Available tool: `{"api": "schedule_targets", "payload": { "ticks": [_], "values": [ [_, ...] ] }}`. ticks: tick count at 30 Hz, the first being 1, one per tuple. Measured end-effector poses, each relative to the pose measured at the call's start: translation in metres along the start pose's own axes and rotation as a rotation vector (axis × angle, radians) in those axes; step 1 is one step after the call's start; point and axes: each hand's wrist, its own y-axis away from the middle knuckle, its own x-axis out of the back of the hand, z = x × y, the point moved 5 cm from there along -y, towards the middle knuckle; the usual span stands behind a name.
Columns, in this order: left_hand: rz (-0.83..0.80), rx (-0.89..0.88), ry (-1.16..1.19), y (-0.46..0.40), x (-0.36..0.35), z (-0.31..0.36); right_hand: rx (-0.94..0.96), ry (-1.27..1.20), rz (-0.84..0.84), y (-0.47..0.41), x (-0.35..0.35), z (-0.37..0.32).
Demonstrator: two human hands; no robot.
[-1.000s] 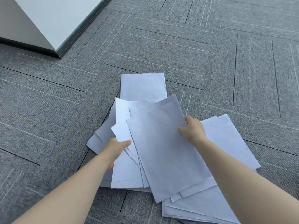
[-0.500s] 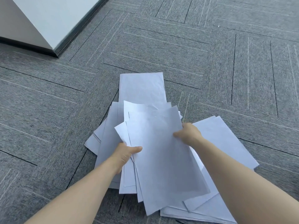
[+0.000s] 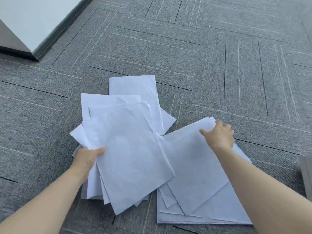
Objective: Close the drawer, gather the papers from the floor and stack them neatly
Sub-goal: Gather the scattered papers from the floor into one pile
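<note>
White sheets of paper lie on the grey carpet. My left hand (image 3: 87, 157) grips the left edge of a loose bundle of several sheets (image 3: 128, 149), lifted and fanned unevenly. One more sheet (image 3: 135, 85) lies flat on the floor behind the bundle. To the right lies a second pile of sheets (image 3: 194, 174). My right hand (image 3: 219, 134) rests on that pile's far corner, with the thumb on top and the fingers curled at the edge. No drawer is in view.
The grey carpet tiles (image 3: 219, 65) stretch away on all sides. A white wall or cabinet corner with a dark base (image 3: 33, 51) stands at the far left. A grey object (image 3: 306, 173) cuts in at the right edge.
My right hand has let go of the bundle and moved right onto the far corner of the second pile. My left hand keeps the bundle, which has shifted left.
</note>
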Motion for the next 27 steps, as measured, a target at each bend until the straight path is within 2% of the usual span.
{"api": "schedule_targets", "payload": {
  "ticks": [4, 27],
  "values": [
    [-0.013, 0.013, 0.015, 0.0, -0.001, -0.002, -0.117, 0.053, -0.044, -0.015, 0.011, 0.033],
    [-0.096, 0.032, -0.007, 0.016, -0.032, 0.0, -0.122, 0.144, -0.17, -0.022, 0.011, 0.041]
  ]
}}
